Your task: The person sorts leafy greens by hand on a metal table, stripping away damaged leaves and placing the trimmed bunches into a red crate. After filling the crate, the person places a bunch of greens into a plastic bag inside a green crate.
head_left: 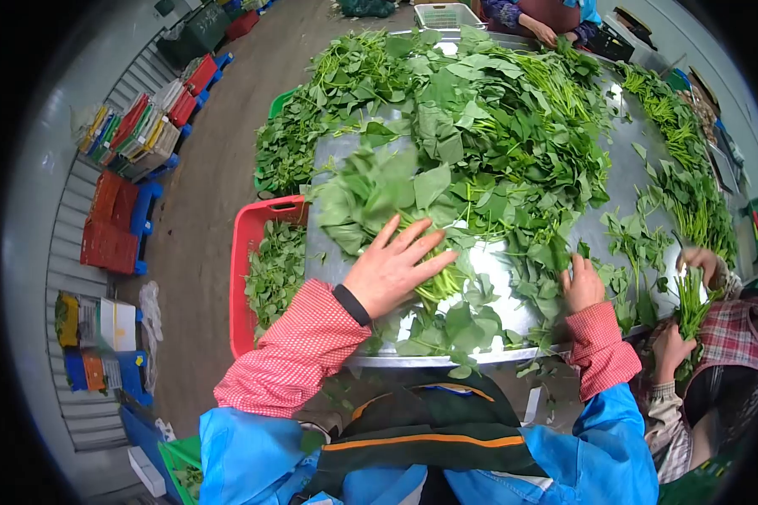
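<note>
My left hand [393,267] lies over a bunch of leafy greens [370,194] at the near left of the metal table [488,261]. Its fingers are partly spread across the bunch and grip it, the thumb hidden. Cut stems [436,289] stick out below the fingers, and the leaves at the other end are blurred by motion. Further right, my right hand [583,284] has its fingers curled at a few green leaves [556,252] by the edge of the pile. Loose leaves [463,328] lie between my hands.
A large heap of greens [505,126] covers the table's middle. Left of it stand a red crate [242,278] and a green crate [280,103] with greens. At the right a co-worker's hands [672,349] hold a bunch; another person's hands [543,32] work at the far end.
</note>
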Tool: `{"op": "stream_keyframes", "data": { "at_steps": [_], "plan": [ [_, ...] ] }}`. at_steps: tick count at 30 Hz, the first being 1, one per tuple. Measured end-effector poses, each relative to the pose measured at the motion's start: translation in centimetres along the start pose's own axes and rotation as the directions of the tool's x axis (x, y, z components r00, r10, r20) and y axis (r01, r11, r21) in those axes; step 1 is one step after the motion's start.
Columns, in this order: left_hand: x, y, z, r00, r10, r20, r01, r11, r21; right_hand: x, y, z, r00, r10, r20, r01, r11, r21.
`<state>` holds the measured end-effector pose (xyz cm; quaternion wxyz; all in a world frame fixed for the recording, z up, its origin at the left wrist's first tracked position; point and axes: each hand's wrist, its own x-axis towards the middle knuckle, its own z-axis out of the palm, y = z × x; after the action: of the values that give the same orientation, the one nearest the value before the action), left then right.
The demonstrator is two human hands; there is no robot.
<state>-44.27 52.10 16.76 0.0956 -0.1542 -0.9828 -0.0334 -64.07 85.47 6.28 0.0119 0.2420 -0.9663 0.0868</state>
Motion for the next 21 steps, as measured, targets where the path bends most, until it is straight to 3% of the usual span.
{"op": "stream_keyframes", "data": {
  "at_steps": [1, 4, 6, 7, 8, 9, 10, 12, 15, 16, 18, 19, 20, 21],
  "plan": [
    [-0.7, 0.2, 1.3, 0.999, -0.042, 0.035, 0.041, 0.999, 0.020, -0.1, 0.2, 0.1, 0.993, 0.063, 0.100, -0.059, 0.997, -0.043],
    [-5.6, 1.2, 3.3, 0.926, -0.299, 0.230, 0.322, 0.944, -0.068, -1.4, -1.1, -0.8, 0.993, -0.111, -0.034, 0.098, 0.960, -0.264],
    [-9.0, 1.8, 4.2, 0.859, -0.494, 0.136, 0.512, 0.830, -0.221, -1.6, -5.3, -2.8, 0.946, -0.276, -0.166, 0.262, 0.959, -0.105],
    [-10.6, 2.2, 4.8, 0.783, -0.614, 0.095, 0.598, 0.704, -0.383, -1.9, -7.2, -3.0, 0.910, -0.341, -0.235, 0.348, 0.937, -0.011],
    [-12.3, 2.5, 5.6, 0.684, -0.726, 0.074, 0.641, 0.549, -0.537, -2.4, -9.0, -2.1, 0.914, -0.349, -0.207, 0.379, 0.916, 0.127],
    [-14.1, 2.4, 7.3, 0.622, -0.781, 0.054, 0.651, 0.477, -0.590, -2.9, -11.4, -2.0, 0.881, -0.416, -0.226, 0.463, 0.855, 0.235],
    [-16.4, 2.8, 9.8, 0.376, -0.856, 0.354, 0.694, 0.007, -0.720, -3.3, -13.7, -1.6, 0.870, -0.449, -0.205, 0.493, 0.809, 0.321],
    [-17.0, 3.6, 10.3, 0.325, -0.829, 0.455, 0.675, -0.134, -0.726, -3.9, -18.1, -0.4, 0.853, -0.475, -0.217, 0.521, 0.755, 0.397],
    [-13.7, 5.7, 8.2, 0.380, -0.874, 0.304, 0.674, 0.036, -0.738, -3.1, -21.8, 1.4, 0.885, -0.465, 0.002, 0.440, 0.837, 0.325],
    [-13.2, 6.0, 8.1, 0.460, -0.875, 0.152, 0.702, 0.253, -0.666, -2.8, -22.2, 3.0, 0.888, -0.455, 0.064, 0.421, 0.861, 0.288],
    [-12.3, 5.7, 7.9, 0.639, -0.759, -0.124, 0.671, 0.629, -0.393, -1.9, -21.9, 4.7, 0.909, -0.417, -0.001, 0.386, 0.840, 0.380],
    [-11.6, 5.8, 6.7, 0.613, -0.770, -0.175, 0.651, 0.618, -0.440, -1.9, -22.1, 3.4, 0.929, -0.370, 0.022, 0.320, 0.831, 0.456],
    [-11.9, 5.7, 6.9, 0.579, -0.809, -0.104, 0.610, 0.514, -0.603, -2.0, -22.1, 2.0, 0.946, -0.321, 0.053, 0.246, 0.813, 0.527],
    [-12.3, 5.6, 7.2, 0.555, -0.831, -0.023, 0.547, 0.387, -0.742, -1.8, -21.8, 1.0, 0.949, -0.271, 0.161, 0.087, 0.715, 0.694]
  ]
}}
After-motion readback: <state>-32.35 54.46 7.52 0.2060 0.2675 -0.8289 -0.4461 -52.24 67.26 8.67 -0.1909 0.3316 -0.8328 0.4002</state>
